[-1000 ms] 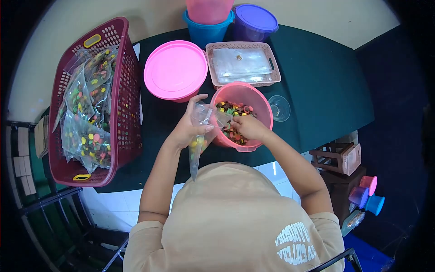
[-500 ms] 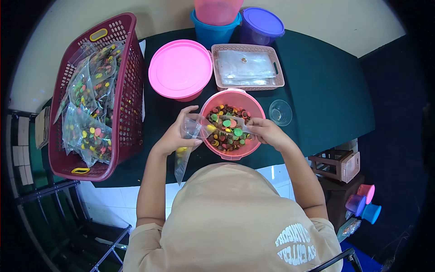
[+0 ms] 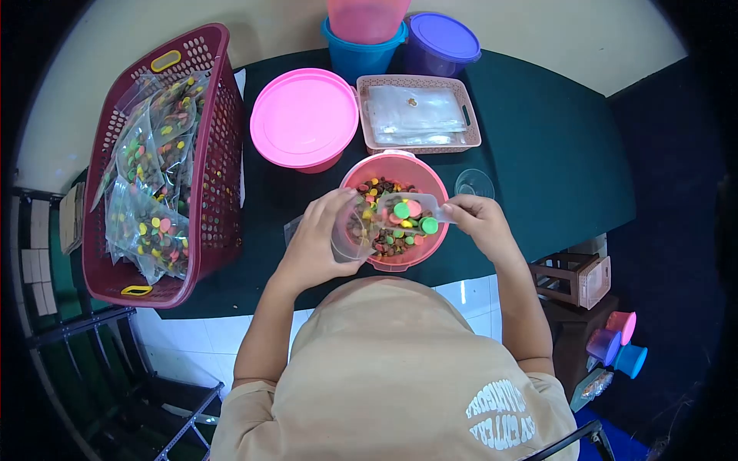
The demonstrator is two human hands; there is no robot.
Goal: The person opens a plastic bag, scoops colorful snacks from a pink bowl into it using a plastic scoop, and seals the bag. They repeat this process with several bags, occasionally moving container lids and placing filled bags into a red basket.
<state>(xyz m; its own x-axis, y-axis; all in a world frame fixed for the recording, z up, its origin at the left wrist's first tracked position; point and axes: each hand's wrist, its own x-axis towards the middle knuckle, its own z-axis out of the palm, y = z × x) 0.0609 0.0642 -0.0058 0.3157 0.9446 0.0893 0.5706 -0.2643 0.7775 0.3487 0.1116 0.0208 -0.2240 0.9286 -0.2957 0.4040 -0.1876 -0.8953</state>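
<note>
Dark green cloth (image 3: 553, 154) covered the table, which stood against a pale wall (image 3: 269, 31), with white floor tiles (image 3: 188, 342) showing below its near edge. From the head view, a maroon basket (image 3: 209, 146) stood at the left end, piled with clear bags of coloured sweets (image 3: 150, 230). Toward the wall stood a blue tub (image 3: 357, 60) with a pink container (image 3: 369, 19) on top of it and, beside that, a purple lidded tub (image 3: 443, 42). Nearer the person sat a pink lidded tub (image 3: 304, 115) and, just beside it, a peach tray (image 3: 473, 138) bearing flat clear bags (image 3: 411, 119). Close before the person was an open pink tub (image 3: 396, 166) holding brown, yellow, green and pink sweets (image 3: 400, 244), with a clear cup (image 3: 474, 184) near its right side. The two hands were apart: the left hand (image 3: 317, 240) curved around a clear bag (image 3: 352, 237) at the tub's left side, the bag's mouth facing the tub; the right hand (image 3: 480, 220) pinched the handle of a translucent scoop (image 3: 436, 210), loaded with sweets and held over the tub. Its tip lay at the bag's mouth, though whether inside could not be told.
</note>
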